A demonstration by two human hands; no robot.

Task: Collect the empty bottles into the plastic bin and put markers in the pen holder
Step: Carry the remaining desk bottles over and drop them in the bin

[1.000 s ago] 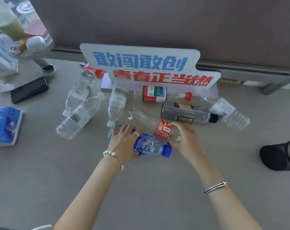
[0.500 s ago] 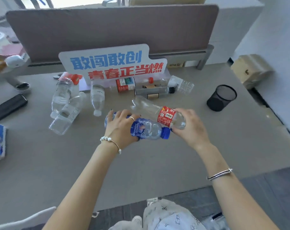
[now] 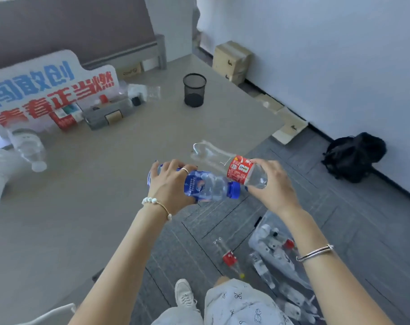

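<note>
Beige desk (image 3: 87,207) beside grey carpet floor (image 3: 340,207), white wall behind; left hand (image 3: 170,184) closed around blue-capped clear plastic bottle (image 3: 208,186), right hand (image 3: 273,184) gripping red-labelled clear plastic bottle (image 3: 229,165), both held past the desk edge; clear plastic bin (image 3: 279,256) on the floor below right, already holding bottles; stray red-labelled bottle (image 3: 229,258) on the carpet beside it. Advisable: lower both bottles right over the bin opening before release, so neither rolls off. Black mesh pen holder (image 3: 194,90) upright on the desk; more bottles by the slogan sign (image 3: 51,90).
</note>
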